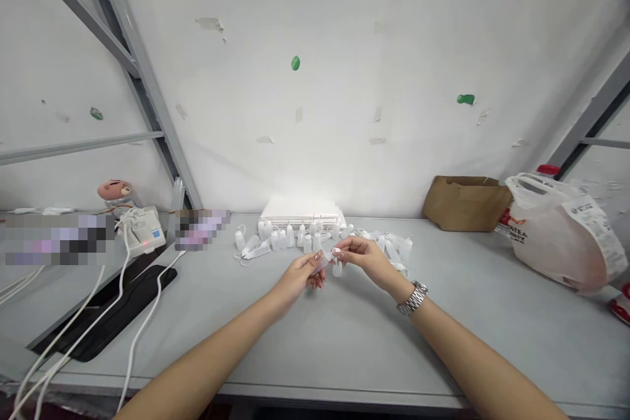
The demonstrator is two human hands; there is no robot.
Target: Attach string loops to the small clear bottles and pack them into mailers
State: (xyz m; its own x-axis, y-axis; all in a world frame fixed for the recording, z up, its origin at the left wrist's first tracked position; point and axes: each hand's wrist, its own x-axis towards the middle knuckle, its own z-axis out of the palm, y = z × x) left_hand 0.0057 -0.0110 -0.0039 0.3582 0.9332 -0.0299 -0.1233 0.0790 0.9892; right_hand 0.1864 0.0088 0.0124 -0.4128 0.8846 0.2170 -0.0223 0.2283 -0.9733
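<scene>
Near the middle of the table, my left hand (298, 273) is closed around a small translucent squeeze bottle (322, 264), tilted with its top toward the right. My right hand (368, 260) pinches at the bottle's top end, seemingly on its white cap; the fingers partly hide it. Just below the right fingertips is another small white bottle (337, 270). Behind both hands lie many similar small bottles (290, 236), some upright and some on their sides, several with looped cap straps. A watch with a metal band (412, 298) circles my right wrist.
A stack of white flat boxes or sheets (300, 211) sits against the wall. To the right stand a brown paper bag (465, 203) and a white plastic bag (556, 236). On the left are white cables (121, 289), a power strip (142, 230) and a black pouch (123, 312).
</scene>
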